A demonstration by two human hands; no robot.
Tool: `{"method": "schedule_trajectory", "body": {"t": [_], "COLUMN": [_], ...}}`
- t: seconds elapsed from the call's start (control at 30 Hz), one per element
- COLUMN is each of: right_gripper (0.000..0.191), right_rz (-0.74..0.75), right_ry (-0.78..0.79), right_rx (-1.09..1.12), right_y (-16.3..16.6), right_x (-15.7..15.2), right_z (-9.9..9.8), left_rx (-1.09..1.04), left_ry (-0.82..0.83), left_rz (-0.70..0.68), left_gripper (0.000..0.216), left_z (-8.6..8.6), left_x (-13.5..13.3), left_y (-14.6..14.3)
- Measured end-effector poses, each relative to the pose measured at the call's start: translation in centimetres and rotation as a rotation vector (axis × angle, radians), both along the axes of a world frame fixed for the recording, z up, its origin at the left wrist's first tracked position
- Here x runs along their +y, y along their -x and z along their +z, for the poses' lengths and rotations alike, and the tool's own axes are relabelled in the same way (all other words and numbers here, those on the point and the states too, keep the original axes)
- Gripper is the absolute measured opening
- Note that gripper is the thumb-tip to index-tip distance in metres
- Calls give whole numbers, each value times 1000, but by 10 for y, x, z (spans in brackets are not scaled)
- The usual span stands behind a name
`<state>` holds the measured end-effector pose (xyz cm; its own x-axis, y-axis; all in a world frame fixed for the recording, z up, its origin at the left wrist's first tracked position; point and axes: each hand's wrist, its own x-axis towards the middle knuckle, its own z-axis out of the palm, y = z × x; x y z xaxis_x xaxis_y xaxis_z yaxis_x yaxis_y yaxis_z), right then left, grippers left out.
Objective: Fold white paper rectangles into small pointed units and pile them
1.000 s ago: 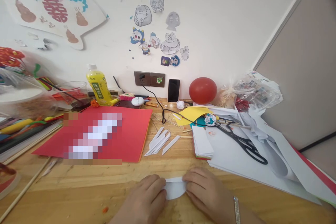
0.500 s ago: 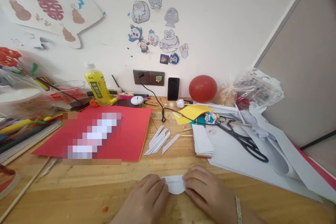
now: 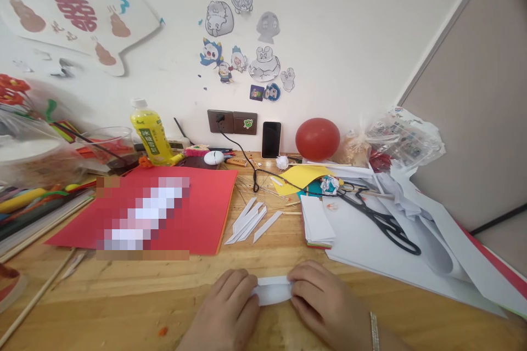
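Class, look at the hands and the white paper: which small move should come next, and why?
Probably press the white paper flat along its fold: the left hand and right hand hold its opposite ends, and a band along the far edge looks turned over.

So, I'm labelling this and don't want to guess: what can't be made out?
In the head view:
Side ends of the folded white paper: hidden by the left hand and right hand.
Middle of the red paper sheet: blurred by pixelation.
Top of the painted wall picture: cut off by the upper edge.
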<state>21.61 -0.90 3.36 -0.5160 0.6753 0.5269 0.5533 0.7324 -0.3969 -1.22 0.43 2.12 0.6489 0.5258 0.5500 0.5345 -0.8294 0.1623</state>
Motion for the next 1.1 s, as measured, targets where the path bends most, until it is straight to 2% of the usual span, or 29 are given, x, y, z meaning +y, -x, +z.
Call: {"method": "schedule_trajectory", "body": {"t": [0.13, 0.33, 0.6, 0.8, 1.1], "right_gripper": [17, 17, 22, 25, 20], "right_rz": [-33, -148, -234, -177, -291], "right_ry": [3, 83, 139, 165, 279], "right_rx": [-4, 50, -6, -29, 85], "right_y": [0, 1, 5, 1, 8], "right_x": [-1, -1, 2, 2, 2], "right_z": [-1, 0, -4, -1, -5], "left_rx": [53, -61, 30, 36, 94], "left_ry": [82, 191, 107, 86, 12], "left_rz": [33, 97, 197, 185, 272], "left_gripper": [30, 23, 28, 30, 32], "left_z": [5, 13, 9, 3, 3], "left_x": [-2, 0, 5, 6, 4], "left_y": [0, 0, -6, -7, -10]}}
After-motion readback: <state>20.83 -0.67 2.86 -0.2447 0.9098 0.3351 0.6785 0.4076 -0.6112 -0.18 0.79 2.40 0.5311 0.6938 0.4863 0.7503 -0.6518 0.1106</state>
